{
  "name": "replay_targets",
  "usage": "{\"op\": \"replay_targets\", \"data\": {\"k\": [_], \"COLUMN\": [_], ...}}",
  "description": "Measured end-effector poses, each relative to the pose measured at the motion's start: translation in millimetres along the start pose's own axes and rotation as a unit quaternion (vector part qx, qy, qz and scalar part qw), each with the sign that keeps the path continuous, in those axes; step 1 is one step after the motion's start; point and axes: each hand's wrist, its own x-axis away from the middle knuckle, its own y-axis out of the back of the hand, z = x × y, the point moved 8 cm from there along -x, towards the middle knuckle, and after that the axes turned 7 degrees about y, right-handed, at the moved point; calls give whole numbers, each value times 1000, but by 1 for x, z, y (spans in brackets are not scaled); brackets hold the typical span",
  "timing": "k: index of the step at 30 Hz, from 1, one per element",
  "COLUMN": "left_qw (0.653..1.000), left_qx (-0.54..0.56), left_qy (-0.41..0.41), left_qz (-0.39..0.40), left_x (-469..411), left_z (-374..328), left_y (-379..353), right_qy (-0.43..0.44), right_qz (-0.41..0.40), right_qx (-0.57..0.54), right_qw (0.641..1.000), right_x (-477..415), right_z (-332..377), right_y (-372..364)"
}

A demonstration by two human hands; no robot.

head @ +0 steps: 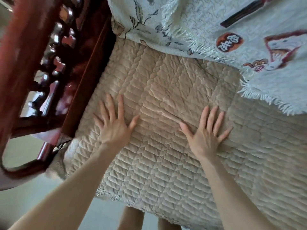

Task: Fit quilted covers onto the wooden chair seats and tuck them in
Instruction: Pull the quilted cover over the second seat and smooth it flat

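Quilted cover (166,87) under left hand (114,129) and right hand (205,136), fingers (120,105) splayed flat — far edge under fringed throw (232,22)

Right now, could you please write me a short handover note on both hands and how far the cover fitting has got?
Left hand: open, palm flat on the beige quilted seat cover, near the carved dark red wooden chair frame.
Right hand: open, flat on the same cover, further right.
Done: the cover is spread over the seat, its front edge hanging over.
Left: creases run between the hands. The front-left corner bunches loose by the frame and looks untucked. The back edge is hidden under the pale blue fringed patterned throw, so check it.
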Motion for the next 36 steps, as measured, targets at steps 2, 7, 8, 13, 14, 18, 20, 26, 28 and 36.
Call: {"op": "replay_targets", "data": {"k": [2, 7, 8, 13, 14, 18, 20, 26, 28, 36], "left_qw": [995, 981, 982, 966, 961, 960, 963, 968, 975, 978], "left_qx": [-47, -113, -105, -86, -92, -120, -126, -93, -88, -119], "left_qy": [-92, -155, -154, -239, -257, -248, -235, -213, -186, -166], "left_qz": [-12, 15, 9, -44, -50, -43, -43, -91, -85, -42], "left_x": [15, 20, 19, 0, -9, -55, -69, -80, -101, -130], "left_z": [-32, -59, -59, -116, -132, -171, -178, -185, -191, -198], "left_y": [-8, -35, -31, -4, 1, 6, 2, 25, 34, 43], "right_qy": [44, 80, 64, 105, 117, 128, 135, 148, 145, 116], "right_qz": [-1, 47, 49, 31, 33, 45, 48, 7, 6, 47], "right_qx": [-7, 29, 26, -20, -10, 33, 32, 21, 23, 22], "right_qw": [999, 995, 996, 994, 993, 990, 989, 989, 989, 992], "right_x": [5, -3, -4, -35, -49, -102, -120, -117, -123, -149], "right_z": [18, -9, -16, -5, -4, -7, -7, 2, 7, 9], "right_y": [-1, -13, -11, 18, 24, 34, 36, 51, 52, 48]}}
